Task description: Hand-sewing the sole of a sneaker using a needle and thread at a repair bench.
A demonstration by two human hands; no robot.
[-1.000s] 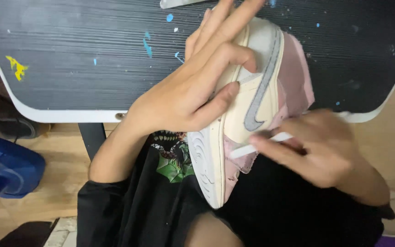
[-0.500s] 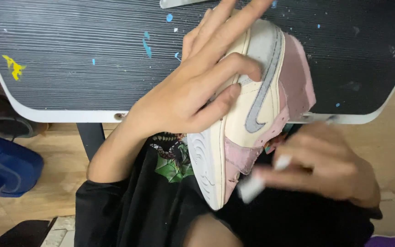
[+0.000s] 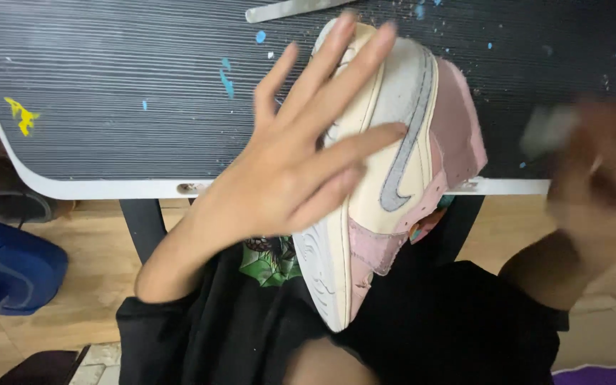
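Left hand (image 3: 286, 178) lies flat with fingers spread over the side of a pink and cream sneaker (image 3: 393, 178), pressing it more than gripping it, no fingers curled around it. The sneaker lies on its side, one end over the edge of the dark ribbed table (image 3: 108, 107), the other hanging off the table edge toward the person's lap, sole edge facing the left hand. Right hand (image 3: 600, 164) is off to the right of the sneaker, well apart from it and badly motion-blurred; it looks closed around a small pale object (image 3: 547, 128), maybe a cloth or eraser block, but cannot tell for sure. A flat grey tool (image 3: 286, 8) lies on the table beyond the sneaker's far end. Paint flecks, blue and yellow, dot the table left of the sneaker. Blue bag or seat (image 3: 8, 274) on the floor, far left of the sneaker. Risk, as I judge it: the sneaker is only pinned by an open palm and half overhangs, so a hard rub from the right hand could tip or slide it off into the lap; the pale object could also slip out.
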